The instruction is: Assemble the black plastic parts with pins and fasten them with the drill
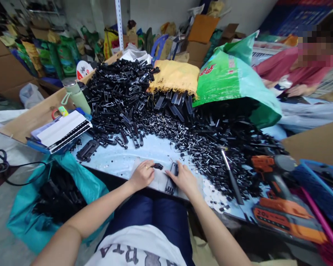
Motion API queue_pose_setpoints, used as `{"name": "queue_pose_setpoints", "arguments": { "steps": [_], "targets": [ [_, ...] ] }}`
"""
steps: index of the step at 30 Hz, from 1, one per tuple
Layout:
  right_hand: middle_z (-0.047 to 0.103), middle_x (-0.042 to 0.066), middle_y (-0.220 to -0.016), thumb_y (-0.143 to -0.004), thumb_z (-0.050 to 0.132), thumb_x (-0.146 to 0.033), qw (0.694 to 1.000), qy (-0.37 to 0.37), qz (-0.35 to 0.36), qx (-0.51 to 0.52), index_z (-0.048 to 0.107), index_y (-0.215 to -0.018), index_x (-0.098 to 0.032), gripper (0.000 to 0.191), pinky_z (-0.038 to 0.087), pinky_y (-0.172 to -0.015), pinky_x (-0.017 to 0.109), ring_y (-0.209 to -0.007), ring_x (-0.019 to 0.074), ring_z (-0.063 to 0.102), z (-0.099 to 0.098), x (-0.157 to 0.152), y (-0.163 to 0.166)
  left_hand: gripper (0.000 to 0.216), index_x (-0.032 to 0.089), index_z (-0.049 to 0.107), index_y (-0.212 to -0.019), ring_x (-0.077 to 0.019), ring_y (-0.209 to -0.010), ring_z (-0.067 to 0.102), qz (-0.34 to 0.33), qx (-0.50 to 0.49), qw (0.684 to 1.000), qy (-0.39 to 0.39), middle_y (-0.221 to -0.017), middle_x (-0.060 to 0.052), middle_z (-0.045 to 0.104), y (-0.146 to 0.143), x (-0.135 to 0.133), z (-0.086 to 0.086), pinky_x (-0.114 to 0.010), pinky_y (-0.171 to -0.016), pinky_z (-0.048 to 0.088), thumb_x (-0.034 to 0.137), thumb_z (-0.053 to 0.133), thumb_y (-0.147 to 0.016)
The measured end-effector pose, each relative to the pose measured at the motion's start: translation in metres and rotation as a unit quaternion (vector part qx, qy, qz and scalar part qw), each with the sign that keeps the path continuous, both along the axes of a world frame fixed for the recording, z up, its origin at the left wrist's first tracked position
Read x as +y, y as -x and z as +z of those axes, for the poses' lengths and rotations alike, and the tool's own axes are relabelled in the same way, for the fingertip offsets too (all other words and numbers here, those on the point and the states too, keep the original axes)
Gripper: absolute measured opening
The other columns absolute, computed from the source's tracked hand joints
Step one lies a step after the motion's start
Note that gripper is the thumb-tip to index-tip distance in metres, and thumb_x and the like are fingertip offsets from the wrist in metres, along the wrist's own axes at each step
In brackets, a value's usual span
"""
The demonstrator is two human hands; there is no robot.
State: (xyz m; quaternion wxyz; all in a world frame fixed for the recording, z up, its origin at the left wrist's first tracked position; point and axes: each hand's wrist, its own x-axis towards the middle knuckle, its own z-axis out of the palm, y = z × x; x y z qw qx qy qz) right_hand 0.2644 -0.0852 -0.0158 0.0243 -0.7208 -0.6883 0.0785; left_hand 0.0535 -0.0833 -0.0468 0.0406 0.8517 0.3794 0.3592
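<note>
On blue tabletop [119,159], pinching black piece [158,166] in left hand [143,174], forked black part [170,184] in right hand [185,179]; could scatter black-headed pins [180,137] just beyond by overreaching.

On the light-blue table [119,159] there lie heaped black parts [111,96], many small pins [166,127], and a dark piece [170,186] at the front edge.

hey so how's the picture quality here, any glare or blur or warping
Head view: stretched, smeared edges, notably the orange-and-black power drill; pale sheen on the green bag; a pixelated block over part of another person, upper right; left hand and right hand readable, though fine detail is soft.
</note>
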Motion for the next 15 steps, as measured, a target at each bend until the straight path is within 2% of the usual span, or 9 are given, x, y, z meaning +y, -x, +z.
{"name": "queue_pose_setpoints", "arguments": {
  "steps": [2,4,7,9,12,15],
  "targets": [
    [0.056,0.015,-0.11,-0.082,0.048,-0.048,0.999,0.036,-0.018,0.006,0.033,-0.137,-0.013,0.067,0.044,-0.078,0.033,-0.097,0.0269,0.058,0.0,-0.001,0.007,0.013,0.015,0.058,-0.085,-0.0203,-0.1,0.059,-0.015,0.072,0.997,0.037,-0.103,-0.011,0.062,-0.01,0.004,-0.005,-0.037,-0.089,0.048,0.01,0.046,-0.081],
    [0.056,0.014,-0.112,-0.083,0.048,-0.042,0.999,0.041,-0.024,0.008,0.033,-0.137,-0.014,0.063,0.043,-0.08,0.032,-0.1,0.0257,0.057,0.001,-0.001,0.008,0.017,0.014,0.057,-0.094,-0.0206,-0.099,0.058,-0.006,0.124,0.989,0.08,-0.105,-0.011,0.061,-0.018,0.007,-0.007,-0.035,-0.087,0.048,0.01,0.048,-0.081],
    [0.056,0.014,-0.113,-0.084,0.047,-0.045,0.999,0.015,-0.022,0.017,0.037,-0.135,-0.014,0.06,0.041,-0.084,0.031,-0.108,0.0259,0.053,-0.001,-0.002,-0.001,0.036,0.015,0.049,-0.117,-0.0247,-0.11,0.052,0.034,0.161,0.98,0.112,-0.115,-0.013,0.056,-0.028,0.012,-0.004,-0.039,-0.09,0.044,0.019,0.055,-0.082],
    [0.056,0.015,-0.113,-0.085,0.045,-0.049,0.999,0.004,-0.02,0.027,0.039,-0.134,-0.014,0.061,0.041,-0.085,0.031,-0.108,0.0264,0.052,-0.003,-0.003,-0.007,0.044,0.016,0.044,-0.124,-0.0273,-0.117,0.045,0.031,0.182,0.977,0.109,-0.121,-0.013,0.053,-0.038,0.017,0.0,-0.042,-0.094,0.039,0.024,0.057,-0.083],
    [0.058,0.015,-0.108,-0.09,0.036,-0.045,0.999,-0.003,-0.006,0.041,0.04,-0.134,-0.014,0.053,0.042,-0.083,0.031,-0.102,0.0251,0.055,-0.005,-0.006,-0.011,0.043,0.014,0.044,-0.124,-0.0277,-0.116,0.044,0.031,0.194,0.973,0.122,-0.117,-0.014,0.055,-0.056,0.026,0.005,-0.043,-0.094,0.037,0.027,0.055,-0.084],
    [0.058,0.014,-0.107,-0.09,0.037,-0.048,0.999,-0.011,0.011,0.036,0.039,-0.135,-0.017,0.056,0.042,-0.083,0.032,-0.103,0.0256,0.055,-0.003,-0.008,-0.01,0.026,0.009,0.053,-0.108,-0.0263,-0.105,0.05,0.06,0.188,0.967,0.163,-0.104,-0.014,0.058,-0.072,0.033,0.008,-0.039,-0.087,0.041,0.023,0.05,-0.087]
  ]
}}
